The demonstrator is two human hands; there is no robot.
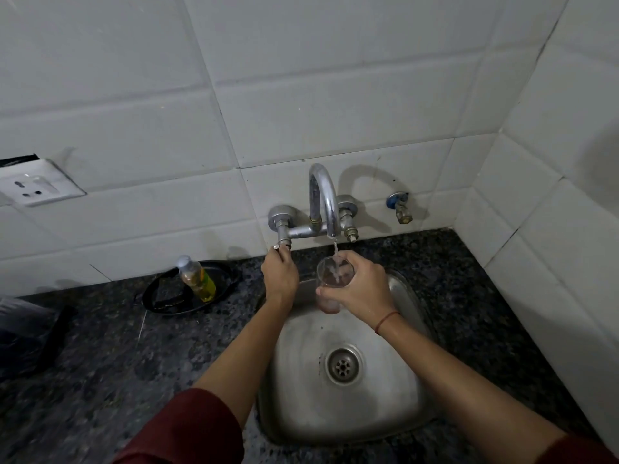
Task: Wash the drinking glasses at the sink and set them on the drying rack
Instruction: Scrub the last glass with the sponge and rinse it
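Observation:
A clear drinking glass (331, 283) is held upright over the steel sink (395, 396), directly under the curved chrome tap (323, 199). A thin stream of water runs from the spout into the glass. My right hand (363, 286) is wrapped around the glass from the right side. My left hand (279, 272) reaches up to the left tap handle (283, 244), fingers closed on it. No drying rack is in view.
A black oval dish (167, 296) on the dark granite counter (100, 363) holds a tilted bottle of yellow liquid (197, 277). A dark bag (30, 336) lies at the far left. A wall socket (37, 185) sits at left; a small valve (400, 205) right of the tap.

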